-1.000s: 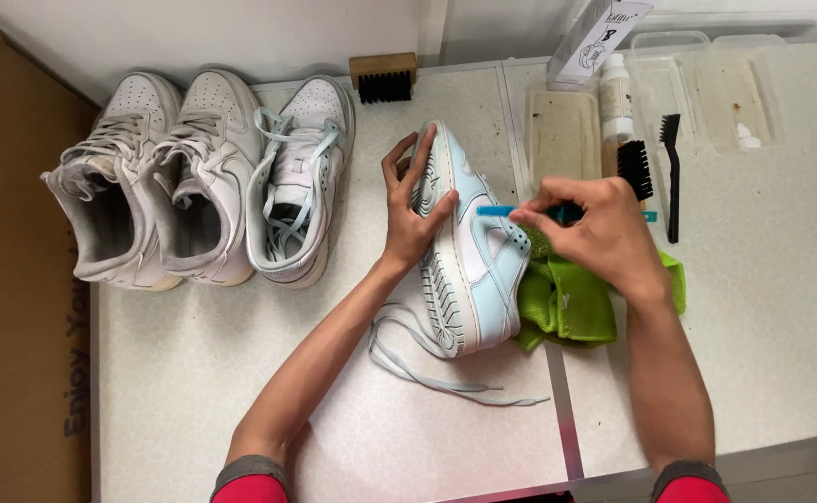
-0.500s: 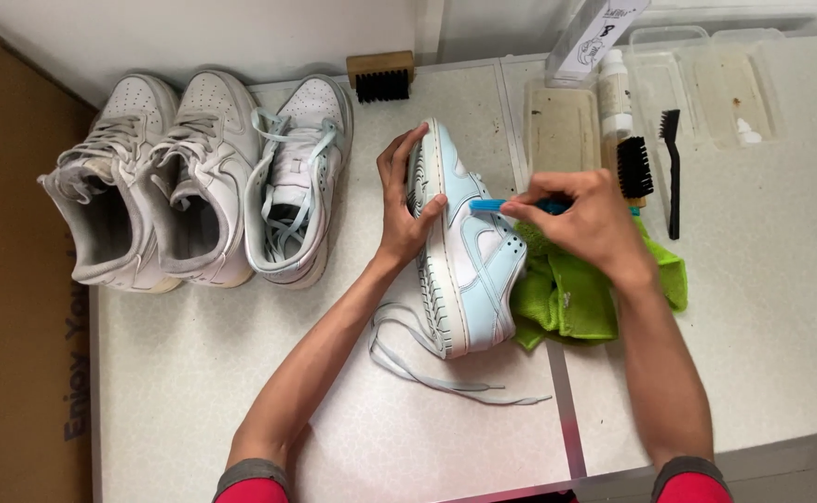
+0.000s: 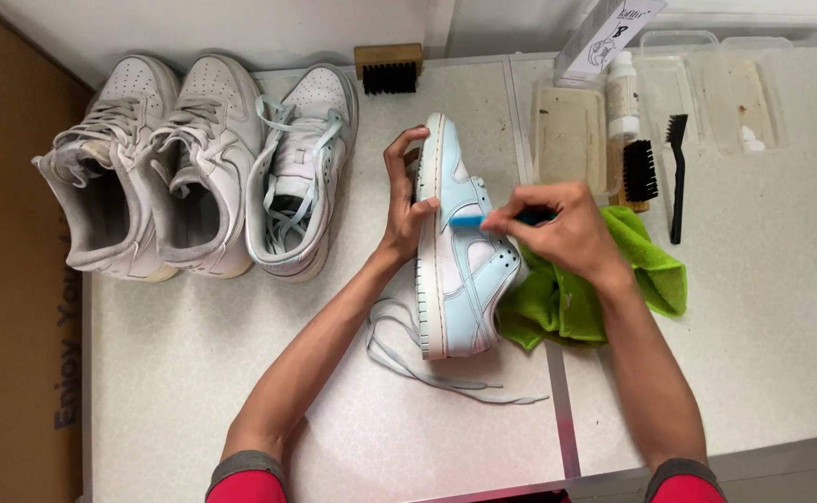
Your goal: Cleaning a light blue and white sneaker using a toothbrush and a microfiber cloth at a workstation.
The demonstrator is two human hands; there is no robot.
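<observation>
At mid-worktop, a pale blue and white leather low-top sneaker point(image 3: 459, 251) lies tipped on its side, sole toward the left hand point(image 3: 404, 200), whose fingers curl round sole and upper to brace it. The right hand point(image 3: 557, 228) is closed on a small blue-handled brush point(image 3: 469, 221), tip touching the side panel. Best done with short light strokes and the sneaker kept braced, judging by the smooth leather and stitched seams. A crumpled green microfibre cloth point(image 3: 655, 275) lies under the right wrist; loose pale laces point(image 3: 427, 368) trail on the speckled grey worktop point(image 3: 194, 373).
</observation>
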